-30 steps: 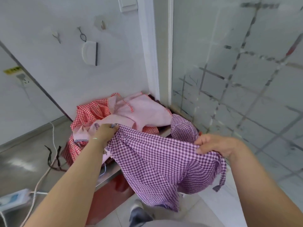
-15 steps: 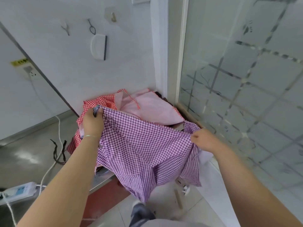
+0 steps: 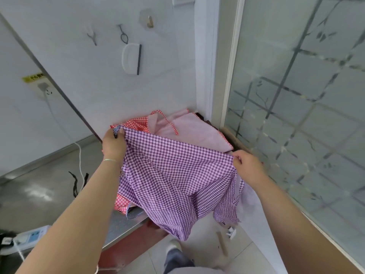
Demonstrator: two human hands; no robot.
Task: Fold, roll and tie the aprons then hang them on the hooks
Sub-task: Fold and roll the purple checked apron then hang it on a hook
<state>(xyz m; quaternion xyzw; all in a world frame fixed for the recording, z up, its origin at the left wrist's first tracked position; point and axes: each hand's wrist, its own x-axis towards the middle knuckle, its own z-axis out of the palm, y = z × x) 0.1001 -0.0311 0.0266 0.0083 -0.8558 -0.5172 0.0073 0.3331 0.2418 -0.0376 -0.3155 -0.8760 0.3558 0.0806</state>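
Your left hand (image 3: 113, 144) pinches one top corner of the purple checked apron (image 3: 173, 178), fingers curled round the cloth. Your right hand (image 3: 246, 165) pinches the other top corner the same way. The apron hangs between your hands, spread out in the middle of the view, and its bottom drops past the edge of the metal counter (image 3: 122, 228) toward six o'clock.

You look to be at the very start. This apron is open, not yet folded, rolled or tied. Behind it, at twelve o'clock, a red checked apron (image 3: 138, 122) and a pink one (image 3: 189, 131) lie in a loose pile, not folded either. The hooks (image 3: 150, 21) on the wall up at eleven o'clock hold no aprons. So all the folding, rolling, tying and hanging is left to do.

A yellow sticker (image 3: 32, 77) sits above the wall socket at nine o'clock. It has writing, but it is too small to read.
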